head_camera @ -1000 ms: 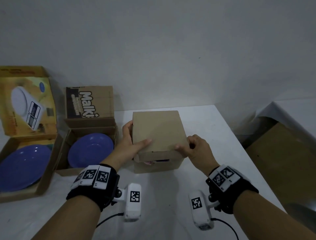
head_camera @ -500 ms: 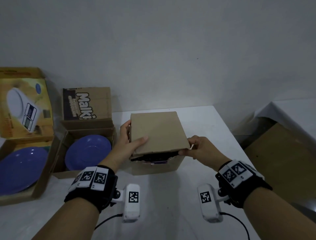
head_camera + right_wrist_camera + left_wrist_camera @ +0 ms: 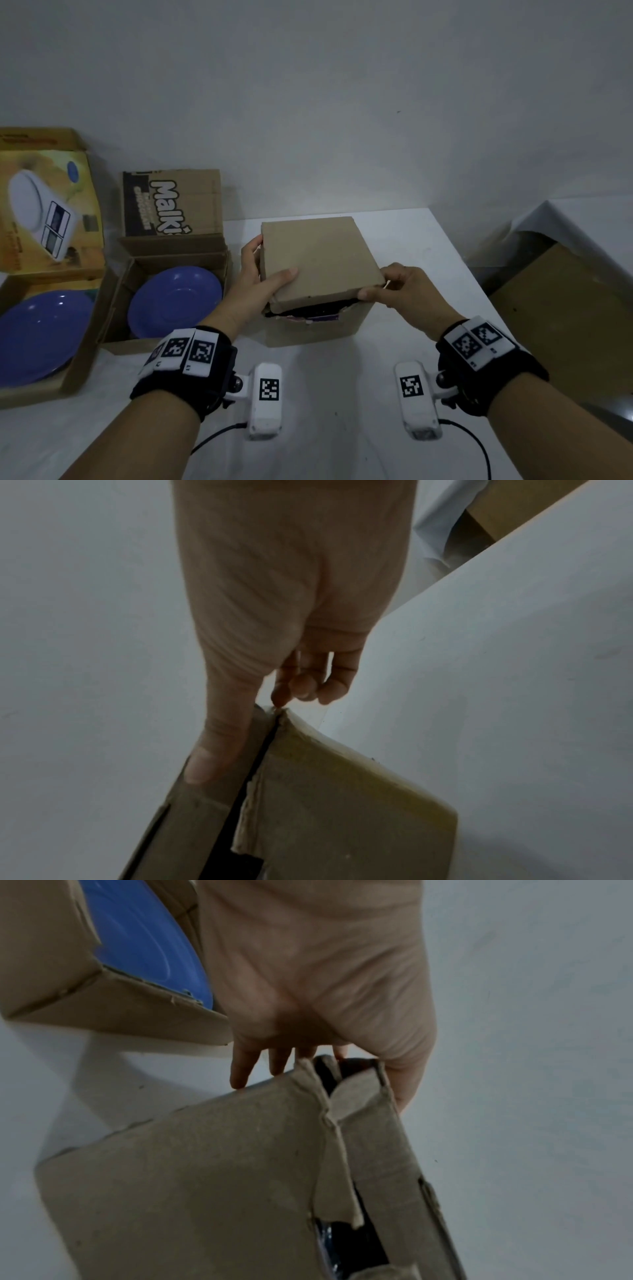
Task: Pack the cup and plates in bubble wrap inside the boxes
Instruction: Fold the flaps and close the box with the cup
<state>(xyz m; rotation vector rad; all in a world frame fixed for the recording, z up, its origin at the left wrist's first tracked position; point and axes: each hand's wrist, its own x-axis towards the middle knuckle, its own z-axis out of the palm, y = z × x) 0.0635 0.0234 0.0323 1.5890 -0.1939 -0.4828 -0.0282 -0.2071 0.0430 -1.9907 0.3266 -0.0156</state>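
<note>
A small plain cardboard box (image 3: 317,325) stands mid-table with its lid flap (image 3: 318,260) raised a little at the front; a dark gap shows beneath it. My left hand (image 3: 260,274) grips the box's left side, thumb on the lid and fingers down the side (image 3: 240,1069). My right hand (image 3: 394,289) pinches the lid's front right corner, thumb on top (image 3: 205,764). Something dark and shiny (image 3: 346,1240) lies inside; I cannot tell what. Two blue plates sit in open boxes on the left: a small one (image 3: 174,301) and a larger one (image 3: 37,339).
The box with the small plate (image 3: 116,318) has a printed flap (image 3: 171,205) upright behind it. The large plate's box (image 3: 73,380) has a yellow lid (image 3: 51,205) standing up. The white table (image 3: 342,428) ends at right, where a brown surface (image 3: 561,322) lies lower.
The lid's front edge has lifted from shut to slightly raised, showing a dark gap. My right hand shifted from the lid's front edge to its right corner. The left hand kept its grip.
</note>
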